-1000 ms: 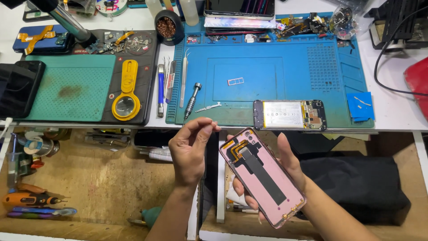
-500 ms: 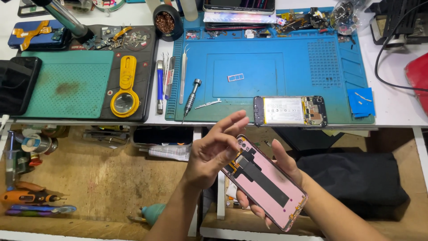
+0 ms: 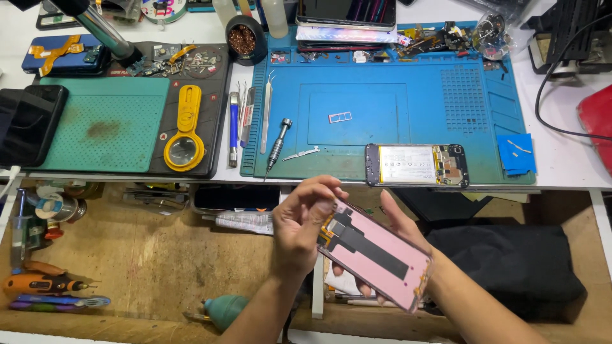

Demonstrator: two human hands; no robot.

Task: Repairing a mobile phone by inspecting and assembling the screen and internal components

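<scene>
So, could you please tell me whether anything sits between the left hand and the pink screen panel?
Nothing visible does. The left hand already has its fingertips on the upper end of the pink screen panel, which the right hand supports from beneath, over the open drawer.

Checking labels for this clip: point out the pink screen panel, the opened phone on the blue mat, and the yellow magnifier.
pink screen panel (image 3: 382, 255), head view, pink back face.
opened phone (image 3: 408, 164), head view, battery.
yellow magnifier (image 3: 184, 150), head view, lens.
</scene>
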